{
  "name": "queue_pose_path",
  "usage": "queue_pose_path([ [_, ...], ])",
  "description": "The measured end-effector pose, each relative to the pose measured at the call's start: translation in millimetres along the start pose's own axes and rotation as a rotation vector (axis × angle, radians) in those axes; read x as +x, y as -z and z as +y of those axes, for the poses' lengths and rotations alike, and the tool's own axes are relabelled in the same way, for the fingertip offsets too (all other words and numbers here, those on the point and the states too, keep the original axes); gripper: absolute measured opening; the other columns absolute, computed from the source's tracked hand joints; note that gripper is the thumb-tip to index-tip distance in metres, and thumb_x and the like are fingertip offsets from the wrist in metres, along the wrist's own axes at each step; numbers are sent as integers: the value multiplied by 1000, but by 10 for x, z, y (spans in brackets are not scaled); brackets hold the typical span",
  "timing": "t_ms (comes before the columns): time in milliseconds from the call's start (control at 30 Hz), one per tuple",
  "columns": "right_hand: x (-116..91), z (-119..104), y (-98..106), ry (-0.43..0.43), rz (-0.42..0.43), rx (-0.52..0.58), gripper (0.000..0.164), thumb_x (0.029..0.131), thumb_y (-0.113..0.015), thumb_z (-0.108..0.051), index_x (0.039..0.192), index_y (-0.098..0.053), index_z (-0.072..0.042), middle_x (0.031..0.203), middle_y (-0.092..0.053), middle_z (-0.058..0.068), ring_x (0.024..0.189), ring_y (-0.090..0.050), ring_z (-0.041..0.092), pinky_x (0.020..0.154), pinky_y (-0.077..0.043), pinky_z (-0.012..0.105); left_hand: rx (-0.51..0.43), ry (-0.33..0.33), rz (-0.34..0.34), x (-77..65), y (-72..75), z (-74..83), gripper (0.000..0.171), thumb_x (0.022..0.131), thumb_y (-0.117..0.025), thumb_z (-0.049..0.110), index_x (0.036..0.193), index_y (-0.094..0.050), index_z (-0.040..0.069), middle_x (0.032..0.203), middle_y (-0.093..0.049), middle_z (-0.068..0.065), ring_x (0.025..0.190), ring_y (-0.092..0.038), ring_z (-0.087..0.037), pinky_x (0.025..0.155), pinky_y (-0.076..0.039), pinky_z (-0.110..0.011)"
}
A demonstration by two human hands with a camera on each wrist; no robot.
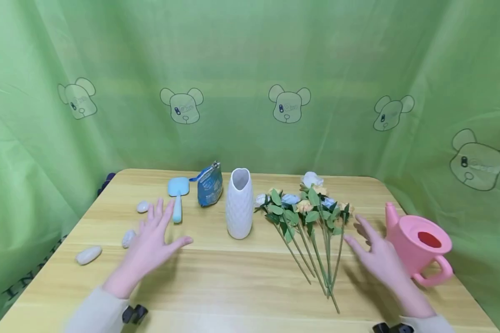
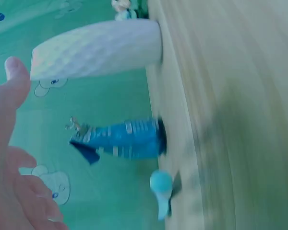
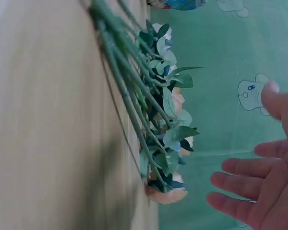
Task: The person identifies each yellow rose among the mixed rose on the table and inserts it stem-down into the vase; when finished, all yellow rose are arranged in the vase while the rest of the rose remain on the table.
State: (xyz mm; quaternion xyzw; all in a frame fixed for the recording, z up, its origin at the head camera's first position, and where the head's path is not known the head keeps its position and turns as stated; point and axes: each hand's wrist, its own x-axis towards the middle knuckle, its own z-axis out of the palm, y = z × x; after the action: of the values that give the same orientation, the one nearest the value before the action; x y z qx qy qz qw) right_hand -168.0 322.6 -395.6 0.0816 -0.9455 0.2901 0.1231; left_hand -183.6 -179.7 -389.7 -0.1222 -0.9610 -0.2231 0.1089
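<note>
My left hand point(image 1: 152, 238) hovers over the left part of the table with its fingers spread, holding nothing. Close to it are a light blue toy shovel point(image 1: 178, 199) and several pale stones, one point(image 1: 128, 238) beside the wrist side of the palm. My right hand point(image 1: 377, 254), fingers extended, hangs between the artificial flowers point(image 1: 312, 208) and the pink watering can point(image 1: 416, 240), gripping neither. The flowers lie flat, white, blue and peach heads pointing away, green stems toward me. A white textured vase point(image 1: 239, 203) stands upright between the hands.
A blue zippered pouch point(image 1: 210, 185) stands between the shovel and the vase. Other stones lie at the left, one point(image 1: 89, 255) near the table edge. A green curtain point(image 1: 241, 129) with bear-head prints surrounds the wooden table point(image 1: 216, 286) at the back and sides.
</note>
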Motion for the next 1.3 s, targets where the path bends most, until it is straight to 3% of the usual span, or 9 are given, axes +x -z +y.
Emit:
queue_pose_path([
  [200,115,32,-76,-127,-12,245,57,96,-50,-35,136,-38,4,117,-55,30,99,-58,41,79,-52,46,-312,29,46,209,-138,186,96,78,-62,61,150,-13,22,153,-11,-11,137,-17,-34,106,-21,-55],
  [367,207,67,-175,-313,-113,517,60,93,-56,-32,133,-37,9,109,-57,30,90,-63,33,77,-54,39,-569,24,94,374,-279,343,83,80,-71,40,147,-27,15,148,-28,-13,131,-33,-34,104,-30,-50],
  [500,266,91,-276,-459,-153,747,60,91,-60,-20,133,-33,13,102,-60,24,86,-64,28,80,-53,40,-779,-4,101,505,-404,421,76,81,-73,26,143,-33,10,145,-35,-14,131,-35,-29,105,-30,-43],
  [567,282,100,-325,-495,-171,805,59,91,-59,-15,133,-30,15,100,-61,22,84,-64,26,79,-53,39,-865,-11,118,572,-477,435,74,80,-74,21,142,-36,8,141,-40,-16,128,-40,-29,104,-33,-42],
  [700,294,107,-399,-512,-190,813,53,91,-57,-7,132,-32,18,101,-62,21,82,-64,23,76,-54,36,-997,-2,138,693,-608,461,72,78,-76,11,139,-39,5,133,-49,-20,120,-48,-31,98,-41,-41],
  [867,326,98,-450,-534,-191,803,51,89,-57,0,130,-34,18,100,-61,21,78,-64,22,74,-55,33,-1081,31,95,801,-634,555,71,76,-76,7,137,-40,4,130,-50,-19,120,-47,-32,97,-42,-38],
  [1100,373,77,-473,-540,-193,815,53,86,-59,5,130,-35,18,97,-63,18,72,-63,20,70,-55,31,-1077,-14,73,927,-784,575,80,72,-80,9,139,-38,13,133,-47,-17,119,-48,-29,99,-37,-49],
  [1300,362,46,-417,-523,-198,846,54,86,-59,3,133,-34,13,107,-58,18,77,-61,19,72,-55,30,-1091,-49,38,978,-823,602,85,70,-81,9,141,-36,19,135,-45,-10,120,-47,-25,99,-39,-43],
])
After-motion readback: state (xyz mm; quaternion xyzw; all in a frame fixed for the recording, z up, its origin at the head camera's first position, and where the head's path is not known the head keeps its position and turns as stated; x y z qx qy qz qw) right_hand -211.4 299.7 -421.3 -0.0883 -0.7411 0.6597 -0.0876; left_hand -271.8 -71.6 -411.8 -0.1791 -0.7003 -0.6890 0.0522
